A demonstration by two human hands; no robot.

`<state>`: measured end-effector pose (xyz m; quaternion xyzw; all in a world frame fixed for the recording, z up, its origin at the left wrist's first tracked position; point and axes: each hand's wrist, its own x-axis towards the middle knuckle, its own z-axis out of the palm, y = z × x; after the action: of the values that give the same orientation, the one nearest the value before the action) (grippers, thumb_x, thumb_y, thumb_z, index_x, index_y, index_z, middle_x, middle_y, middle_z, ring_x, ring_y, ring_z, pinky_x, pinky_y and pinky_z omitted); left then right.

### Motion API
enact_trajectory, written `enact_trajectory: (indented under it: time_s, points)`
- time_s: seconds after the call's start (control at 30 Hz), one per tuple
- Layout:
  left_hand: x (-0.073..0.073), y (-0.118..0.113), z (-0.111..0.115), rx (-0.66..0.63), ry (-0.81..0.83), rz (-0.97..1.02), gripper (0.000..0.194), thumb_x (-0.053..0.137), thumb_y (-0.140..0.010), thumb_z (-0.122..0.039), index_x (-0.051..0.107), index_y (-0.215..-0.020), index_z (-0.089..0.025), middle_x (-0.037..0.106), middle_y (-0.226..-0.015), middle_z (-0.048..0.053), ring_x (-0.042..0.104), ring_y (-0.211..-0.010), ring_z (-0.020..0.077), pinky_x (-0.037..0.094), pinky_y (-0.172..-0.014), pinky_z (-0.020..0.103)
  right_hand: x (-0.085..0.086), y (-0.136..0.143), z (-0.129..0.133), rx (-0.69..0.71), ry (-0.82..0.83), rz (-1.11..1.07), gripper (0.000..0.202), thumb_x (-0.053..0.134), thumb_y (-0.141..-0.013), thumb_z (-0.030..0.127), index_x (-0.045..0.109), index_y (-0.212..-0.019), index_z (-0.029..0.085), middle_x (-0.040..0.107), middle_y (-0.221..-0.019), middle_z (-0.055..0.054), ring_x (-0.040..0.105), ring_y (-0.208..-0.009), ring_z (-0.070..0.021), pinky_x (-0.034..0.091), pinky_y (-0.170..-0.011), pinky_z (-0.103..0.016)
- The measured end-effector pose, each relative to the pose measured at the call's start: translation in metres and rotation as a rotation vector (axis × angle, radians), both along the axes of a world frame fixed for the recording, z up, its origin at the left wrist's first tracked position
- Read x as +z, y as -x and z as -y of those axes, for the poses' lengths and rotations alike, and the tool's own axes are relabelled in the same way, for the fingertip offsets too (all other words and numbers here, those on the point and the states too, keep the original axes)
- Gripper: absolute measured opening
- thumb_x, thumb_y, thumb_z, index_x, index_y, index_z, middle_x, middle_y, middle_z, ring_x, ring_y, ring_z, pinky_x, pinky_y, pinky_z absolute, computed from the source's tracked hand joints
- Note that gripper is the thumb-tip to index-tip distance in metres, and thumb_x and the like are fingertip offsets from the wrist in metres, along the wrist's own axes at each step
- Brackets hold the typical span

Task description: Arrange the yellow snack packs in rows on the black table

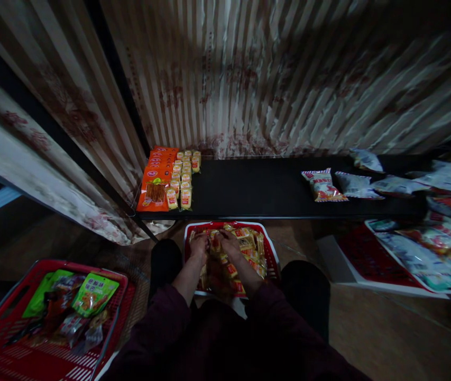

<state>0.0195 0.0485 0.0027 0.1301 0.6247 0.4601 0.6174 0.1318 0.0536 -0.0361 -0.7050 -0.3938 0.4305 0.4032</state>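
Observation:
A red basket with a white rim (272,253) stands between my knees, filled with small yellow-wrapped snack packs (245,242). Both of my hands reach into its far part. My left hand (199,245) and my right hand (229,243) are close together, fingers curled around a small snack pack (214,244) between them. The fingertips are dim and partly hidden. On the black shelf (245,188) beyond the basket, similar yellow packs (185,182) stand in rows at the left end, beside overlapping orange snack bags (156,182).
To my left is a red basket (124,296) with green and dark snack bags. Several puffed bags (322,185) lie along the shelf's right part. Another red container (362,254) of bags stands at the right. A striped curtain (249,79) hangs behind the shelf, with a dark post (118,69) at left.

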Motion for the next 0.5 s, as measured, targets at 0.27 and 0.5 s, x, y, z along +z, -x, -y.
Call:
enact_trajectory:
  time_s: [0.27,0.5]
  points:
    - [0.0,-0.008,0.006,-0.143,-0.104,-0.031,0.03,0.071,-0.06,-0.012,0.067,-0.089,-0.016,0.068,-0.079,0.005,0.062,-0.07,0.0138,0.046,-0.071,0.027,0.011,-0.004,0.007,-0.078,-0.165,-0.354,0.032,0.069,-0.059,0.041,0.066,-0.083,0.02,0.071,-0.089,-0.005,0.064,-0.082,-0.019,0.05,-0.076,-0.032]
    - [0.001,-0.008,0.003,-0.007,-0.166,-0.025,0.026,0.066,-0.057,-0.001,0.066,-0.079,-0.015,0.068,-0.078,0.004,0.062,-0.069,0.0124,0.047,-0.075,0.027,0.026,0.0,0.01,-0.082,-0.134,-0.442,0.032,0.072,-0.055,0.037,0.066,-0.082,0.022,0.071,-0.085,-0.002,0.064,-0.08,-0.018,0.051,-0.075,-0.032]
